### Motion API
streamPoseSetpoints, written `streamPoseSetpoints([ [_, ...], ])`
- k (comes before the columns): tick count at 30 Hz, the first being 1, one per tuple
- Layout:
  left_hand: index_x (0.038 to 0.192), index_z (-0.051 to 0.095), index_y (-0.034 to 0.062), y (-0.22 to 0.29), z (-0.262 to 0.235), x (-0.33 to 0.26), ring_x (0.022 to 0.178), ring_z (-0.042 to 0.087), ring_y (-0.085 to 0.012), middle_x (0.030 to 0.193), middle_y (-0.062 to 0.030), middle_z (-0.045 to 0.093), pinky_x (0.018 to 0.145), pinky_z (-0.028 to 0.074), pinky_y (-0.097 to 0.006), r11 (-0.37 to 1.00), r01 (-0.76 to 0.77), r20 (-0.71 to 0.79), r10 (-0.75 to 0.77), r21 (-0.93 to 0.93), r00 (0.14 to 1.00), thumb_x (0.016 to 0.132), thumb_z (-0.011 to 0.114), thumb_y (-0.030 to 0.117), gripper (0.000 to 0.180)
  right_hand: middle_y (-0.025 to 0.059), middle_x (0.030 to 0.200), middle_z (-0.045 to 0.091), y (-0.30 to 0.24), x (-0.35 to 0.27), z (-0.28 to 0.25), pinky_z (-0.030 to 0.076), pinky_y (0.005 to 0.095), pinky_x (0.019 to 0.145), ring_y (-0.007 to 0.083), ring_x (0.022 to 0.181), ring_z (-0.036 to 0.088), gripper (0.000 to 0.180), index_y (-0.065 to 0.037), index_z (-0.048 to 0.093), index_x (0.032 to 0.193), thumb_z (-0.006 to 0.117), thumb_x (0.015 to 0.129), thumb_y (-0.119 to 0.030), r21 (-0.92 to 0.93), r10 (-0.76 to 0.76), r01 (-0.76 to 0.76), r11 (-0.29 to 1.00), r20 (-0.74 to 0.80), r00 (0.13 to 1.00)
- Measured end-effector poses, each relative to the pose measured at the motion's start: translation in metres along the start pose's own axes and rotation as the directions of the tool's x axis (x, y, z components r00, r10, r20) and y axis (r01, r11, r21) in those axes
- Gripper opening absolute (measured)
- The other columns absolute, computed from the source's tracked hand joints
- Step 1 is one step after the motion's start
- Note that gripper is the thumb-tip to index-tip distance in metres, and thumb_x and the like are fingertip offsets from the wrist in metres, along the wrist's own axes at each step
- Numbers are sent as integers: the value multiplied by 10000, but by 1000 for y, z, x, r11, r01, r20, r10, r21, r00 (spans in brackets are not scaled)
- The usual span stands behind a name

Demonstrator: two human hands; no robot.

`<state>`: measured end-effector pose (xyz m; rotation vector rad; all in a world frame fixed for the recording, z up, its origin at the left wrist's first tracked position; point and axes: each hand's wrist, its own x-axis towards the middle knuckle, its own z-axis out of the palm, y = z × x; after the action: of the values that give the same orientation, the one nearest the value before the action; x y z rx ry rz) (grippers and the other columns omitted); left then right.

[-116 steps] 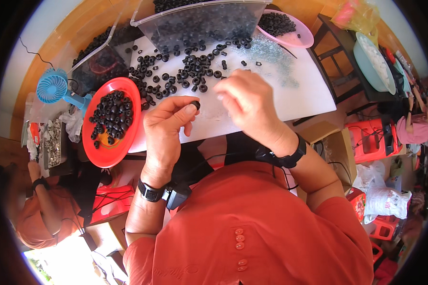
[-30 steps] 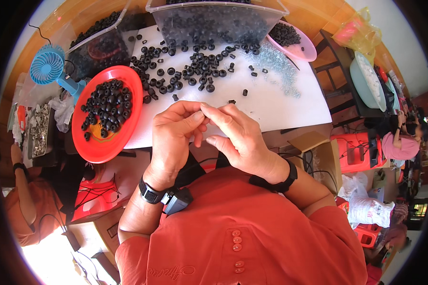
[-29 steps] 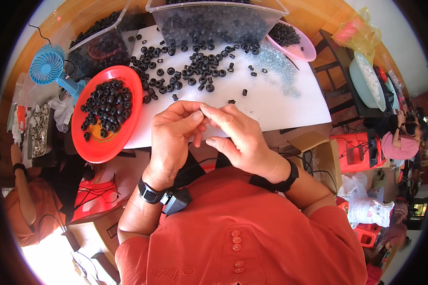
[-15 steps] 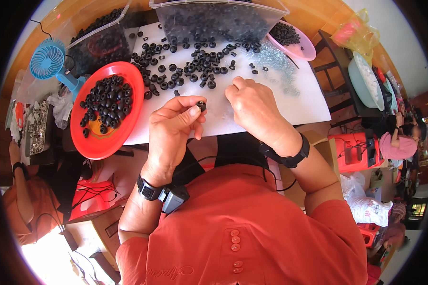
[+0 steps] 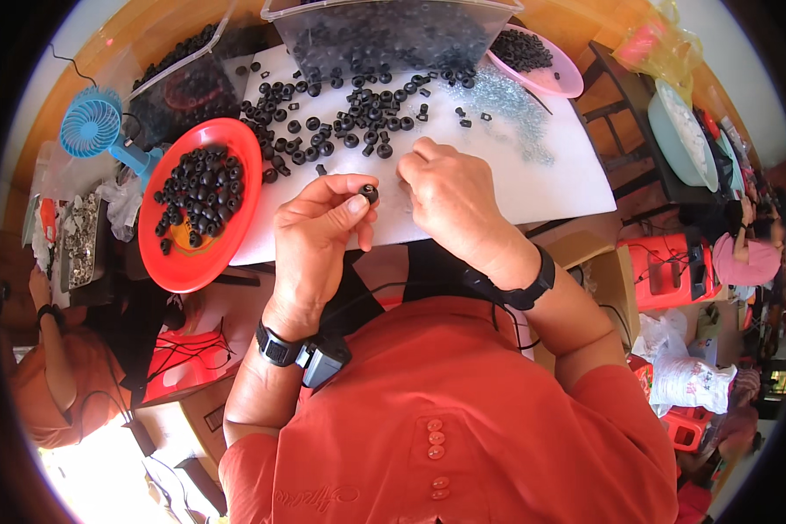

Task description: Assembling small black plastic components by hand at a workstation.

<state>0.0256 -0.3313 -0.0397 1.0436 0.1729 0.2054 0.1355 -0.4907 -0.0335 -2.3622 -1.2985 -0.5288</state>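
Your left hand (image 5: 319, 231) pinches one small black rubber ring (image 5: 368, 192) between thumb and forefinger, held up at frame centre, just above the near edge of the white sheet (image 5: 550, 175). Other fingers are curled in, so the grip is tips only. Keep the ring's open face turned toward you so you can check the bore. I'd not squeeze harder: it looks soft and would likely deform.

Your right hand (image 5: 450, 196) is down on the sheet just right of the ring, fingers curled under. I can't tell whether it holds anything. Small silvery parts (image 5: 506, 105) lie scattered just beyond it; if it's picking one, take a single piece and bring it to the ring, not the other way.

Loose black rings (image 5: 349, 118) spread across the upper middle of the sheet. The red plate (image 5: 236, 253) at left holds a heap of them, in easy reach of the left hand.

Surroundings: wooden desk (image 5: 148, 35), clear plastic bin (image 5: 393, 35) of rings at top centre, pink dish (image 5: 559, 83) upper right, blue handheld fan (image 5: 92, 131) upper left. Another person's arm (image 5: 57, 367) is at lower left.
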Motion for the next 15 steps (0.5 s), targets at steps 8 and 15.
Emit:
streamPoseSetpoints([
  [8,1166,673,-73,2,2,-1,786,636,-166,942,-117,688,625,518,-294,982,-47,39,55,-185,998,966,648,25,223,78,804,618,-4,-6,-3,503,394,623,261,745,654,124,-46,651,779,728,690,-83,-186,-84,75,980,-42,996],
  [15,1170,671,-66,-3,3,-3,799,644,-163,962,-122,693,610,514,-273,1000,-24,5,24,7,1000,969,653,52,233,88,833,644,1,3,-20,506,349,615,260,712,664,129,-30,616,883,738,842,-34,689,152,-37,724,-107,983],
])
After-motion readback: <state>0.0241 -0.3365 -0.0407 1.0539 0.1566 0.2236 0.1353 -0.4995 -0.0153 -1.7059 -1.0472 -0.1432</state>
